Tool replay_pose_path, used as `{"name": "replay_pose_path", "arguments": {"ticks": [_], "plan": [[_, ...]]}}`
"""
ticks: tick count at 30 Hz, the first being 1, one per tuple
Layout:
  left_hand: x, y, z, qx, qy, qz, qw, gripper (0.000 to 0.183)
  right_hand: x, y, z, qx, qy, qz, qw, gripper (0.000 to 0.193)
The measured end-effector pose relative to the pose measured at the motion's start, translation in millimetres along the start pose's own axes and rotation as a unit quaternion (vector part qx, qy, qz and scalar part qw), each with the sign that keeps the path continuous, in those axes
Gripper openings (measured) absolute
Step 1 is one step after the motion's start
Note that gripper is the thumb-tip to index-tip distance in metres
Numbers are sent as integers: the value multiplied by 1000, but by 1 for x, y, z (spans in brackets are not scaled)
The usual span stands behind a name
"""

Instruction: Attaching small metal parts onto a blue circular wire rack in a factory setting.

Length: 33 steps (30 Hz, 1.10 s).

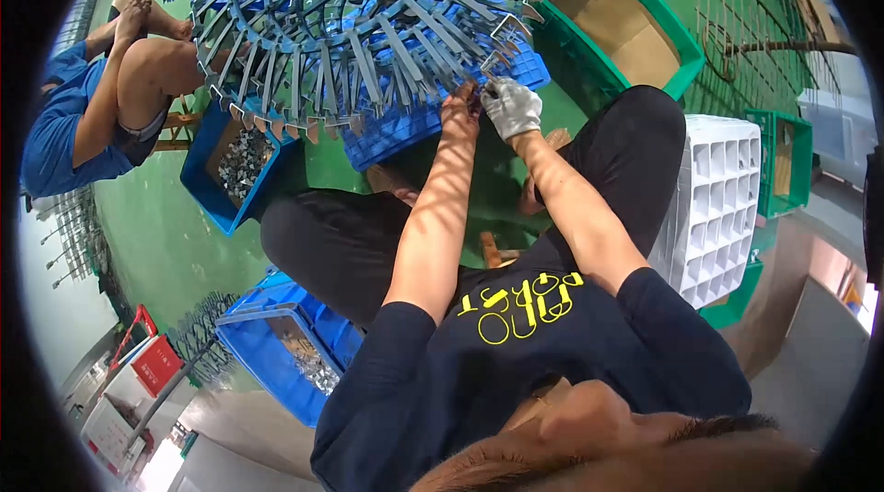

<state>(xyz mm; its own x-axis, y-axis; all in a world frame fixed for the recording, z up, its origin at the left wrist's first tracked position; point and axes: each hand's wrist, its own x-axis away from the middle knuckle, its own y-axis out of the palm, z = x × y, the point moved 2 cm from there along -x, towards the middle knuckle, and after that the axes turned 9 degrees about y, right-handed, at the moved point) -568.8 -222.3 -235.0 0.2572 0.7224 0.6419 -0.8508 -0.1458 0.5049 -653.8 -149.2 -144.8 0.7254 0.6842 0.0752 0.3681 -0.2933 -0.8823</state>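
Observation:
A large round metal rack [396,22] with rings of flat grey strips fills the top middle. Small copper-coloured pieces [311,133] sit along its rim. At the rack's near right edge my left hand [460,114] is closed, its fingertips dark and small in view. Right beside it is my right hand [512,109], in a white glove, fingers bent and pinched close to the strip ends. The fingertips of both hands nearly meet; what lies between them is too small to make out. A blue crate [391,134] lies under the rack and behind my hands.
Left of the rack, another person [101,105] in blue sits beside a blue bin [207,174] of small metal parts. A green crate [681,68] lined with cardboard is at right, above a white divided tray [714,206]. Another blue bin [267,345] stands behind my left side.

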Motion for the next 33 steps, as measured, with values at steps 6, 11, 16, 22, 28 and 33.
{"name": "replay_pose_path", "arguments": {"ticks": [6,11,16,22,28,33], "plan": [[-5,-6,1,17,0,-6,1000,15,-1,-2,-5,-17,-3,-10,1000,27],[-4,0,-4,-4,-14,5,1000,17,-5,0,1,20,-11,-3,1000,27],[-13,-9,-8,52,26,9,998,17,-6,2,-9,64,-16,-15,998,30],[-15,-8,-13,54,26,12,998,17,-9,7,-3,74,-16,-19,997,31],[-11,-12,-6,30,6,-35,999,19,-7,5,-5,34,-6,-20,999,31],[15,-17,5,45,-16,-66,997,28,-3,4,-2,27,-7,-39,999,28]]}}
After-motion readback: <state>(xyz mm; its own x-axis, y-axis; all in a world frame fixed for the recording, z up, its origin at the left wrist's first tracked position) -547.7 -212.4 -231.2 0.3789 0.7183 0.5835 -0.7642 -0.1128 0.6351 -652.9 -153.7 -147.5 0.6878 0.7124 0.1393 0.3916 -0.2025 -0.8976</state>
